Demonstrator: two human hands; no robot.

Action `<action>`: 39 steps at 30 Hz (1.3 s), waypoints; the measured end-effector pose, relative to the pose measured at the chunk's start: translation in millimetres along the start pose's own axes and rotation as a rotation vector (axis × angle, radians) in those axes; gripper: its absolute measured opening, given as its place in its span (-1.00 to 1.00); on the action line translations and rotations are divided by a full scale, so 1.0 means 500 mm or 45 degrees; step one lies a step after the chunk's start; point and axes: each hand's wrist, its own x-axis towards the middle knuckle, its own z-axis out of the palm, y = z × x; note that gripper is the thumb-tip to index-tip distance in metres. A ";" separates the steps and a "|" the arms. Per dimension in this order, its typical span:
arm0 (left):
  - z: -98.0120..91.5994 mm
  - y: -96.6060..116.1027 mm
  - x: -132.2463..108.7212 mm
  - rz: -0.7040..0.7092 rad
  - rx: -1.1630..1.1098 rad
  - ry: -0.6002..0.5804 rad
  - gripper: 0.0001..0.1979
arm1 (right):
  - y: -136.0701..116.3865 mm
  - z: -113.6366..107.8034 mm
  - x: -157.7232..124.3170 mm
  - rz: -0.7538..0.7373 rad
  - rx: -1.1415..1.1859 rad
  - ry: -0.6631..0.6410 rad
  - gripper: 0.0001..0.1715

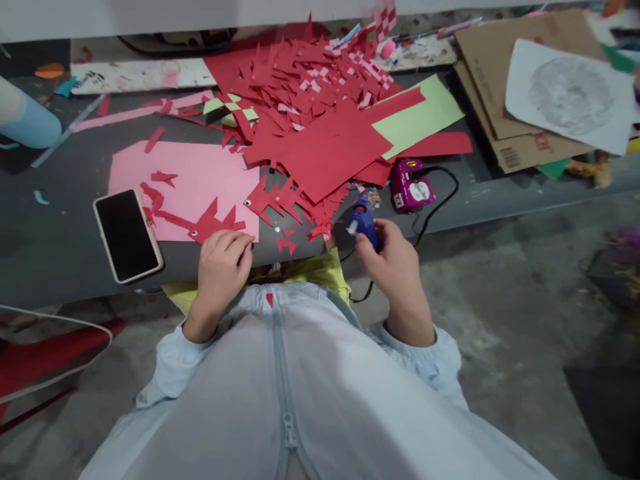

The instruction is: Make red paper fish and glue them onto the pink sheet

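Observation:
My right hand (397, 267) grips a blue hot glue gun (364, 219) at the table's front edge, its pale nozzle facing left. At the lower edge of a pink paper sheet (185, 167), my left hand (223, 267) is closed, thumb and fingers together; whatever may be between them is too small to make out. Just beyond it lies a red paper fish (209, 223) with a stuck-on eye, partly hidden by the fingers. Other red paper fish (263, 200) with eyes lie between my hands, near small red scraps (286, 245).
A large heap of red paper cutouts (300, 80) covers the back, with a red sheet (330, 150) and green paper (420, 117) in front. A phone (129, 235) lies at left. A purple box (413, 187) with a black cord stands right; cardboard (537, 80) lies beyond.

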 end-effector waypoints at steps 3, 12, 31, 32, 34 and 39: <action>-0.004 -0.005 -0.008 -0.065 0.044 0.036 -0.76 | -0.007 -0.014 -0.009 -0.004 0.460 -0.196 -0.70; -0.001 -0.021 -0.044 -0.194 0.176 0.164 -0.77 | -0.098 0.027 -0.025 -0.067 0.633 -0.649 -0.66; 0.006 -0.042 -0.059 -0.136 0.136 -0.066 -0.71 | -0.184 0.092 -0.013 -0.358 -0.063 -0.758 -0.39; 0.006 -0.043 -0.059 -0.131 0.139 -0.059 -0.71 | -0.185 0.091 -0.013 -0.363 -0.098 -0.760 -0.38; 0.007 -0.044 -0.059 -0.126 0.121 -0.052 -0.72 | -0.187 0.090 -0.012 -0.379 -0.153 -0.761 -0.36; 0.008 -0.046 -0.060 -0.129 0.080 -0.063 -0.70 | -0.189 0.085 -0.011 -0.409 -0.185 -0.735 -0.34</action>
